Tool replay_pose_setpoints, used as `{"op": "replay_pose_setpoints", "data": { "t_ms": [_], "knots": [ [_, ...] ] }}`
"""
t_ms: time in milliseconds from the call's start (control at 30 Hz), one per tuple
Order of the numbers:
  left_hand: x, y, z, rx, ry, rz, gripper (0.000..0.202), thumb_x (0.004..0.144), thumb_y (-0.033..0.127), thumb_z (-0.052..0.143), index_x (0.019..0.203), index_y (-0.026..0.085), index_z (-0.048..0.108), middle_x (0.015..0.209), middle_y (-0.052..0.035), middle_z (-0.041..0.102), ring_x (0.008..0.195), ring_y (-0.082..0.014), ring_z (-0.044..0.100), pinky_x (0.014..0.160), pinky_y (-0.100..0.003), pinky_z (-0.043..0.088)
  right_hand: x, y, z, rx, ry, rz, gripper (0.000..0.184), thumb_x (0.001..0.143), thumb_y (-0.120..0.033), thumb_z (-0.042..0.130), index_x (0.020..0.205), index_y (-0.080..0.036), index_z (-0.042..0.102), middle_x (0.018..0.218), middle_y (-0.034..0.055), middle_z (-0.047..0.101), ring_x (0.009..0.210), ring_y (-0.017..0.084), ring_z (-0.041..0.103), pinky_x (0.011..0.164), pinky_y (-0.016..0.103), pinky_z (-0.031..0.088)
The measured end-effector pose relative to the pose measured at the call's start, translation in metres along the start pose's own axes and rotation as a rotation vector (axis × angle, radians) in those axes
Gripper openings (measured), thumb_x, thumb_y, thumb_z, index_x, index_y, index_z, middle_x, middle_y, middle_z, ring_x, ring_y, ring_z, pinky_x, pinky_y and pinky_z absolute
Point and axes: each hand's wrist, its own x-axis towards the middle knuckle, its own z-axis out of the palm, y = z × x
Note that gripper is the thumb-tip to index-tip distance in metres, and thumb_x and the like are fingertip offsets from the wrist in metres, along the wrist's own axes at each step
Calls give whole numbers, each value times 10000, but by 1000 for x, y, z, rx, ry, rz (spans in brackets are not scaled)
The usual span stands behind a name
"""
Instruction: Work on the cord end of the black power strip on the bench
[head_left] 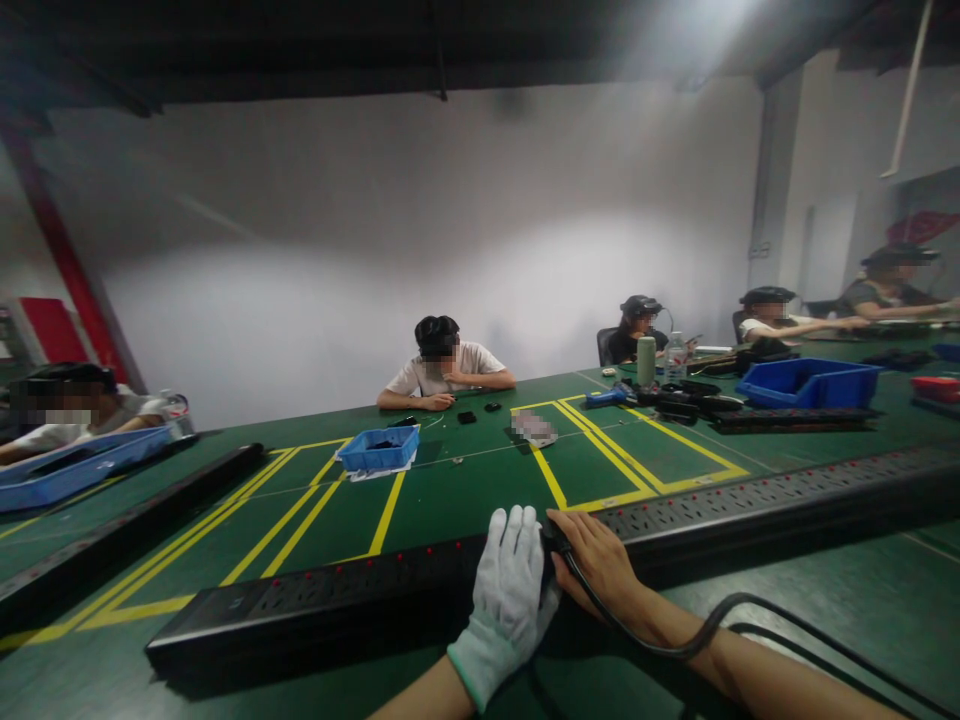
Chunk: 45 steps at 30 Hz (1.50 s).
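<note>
In the head view, your gloved left hand [510,580] lies flat, fingers straight, against the black socket strip [330,588] on the table [450,500], your right hand [596,560] half-curled round an apparent plug [553,538] that its looping cable [679,652], if snagged, could drag askew.

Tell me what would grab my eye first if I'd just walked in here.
Probably the long black socket strip crossing the green table in the foreground. Next, the mismatched hands at its middle: the left hand in a pale glove, the right hand bare, with a black cable trailing over that forearm. Beyond them, bright yellow lines mark the tabletop.
</note>
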Motion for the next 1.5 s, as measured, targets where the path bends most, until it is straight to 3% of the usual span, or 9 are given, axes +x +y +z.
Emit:
{"op": "replay_pose_setpoints", "data": {
  "t_ms": [167,633,1500],
  "knots": [
    [0,0,1,-10,-17,-22,597,864,400,431,1319,14,403,1351,-202,433,1290,-339,334,1029,-518,331,-1,1,1,6,-15,10,431,771,-183,480,1202,-161,463,1075,86,610,962,215,565,844,354,455],
    [-5,3,11,-6,101,-62,581,853,414,444,1286,27,449,1274,-190,516,1234,-320,420,984,-478,396,0,1,0,-28,14,-18,444,778,-187,468,1221,-161,452,1057,85,620,954,211,575,840,348,462],
    [-6,6,13,-47,168,-102,531,845,376,456,1261,47,479,1231,-186,550,1208,-322,450,950,-483,433,0,1,0,-8,-5,-2,431,780,-189,466,1209,-158,461,1067,87,617,959,219,571,854,360,456]
  ]
}}
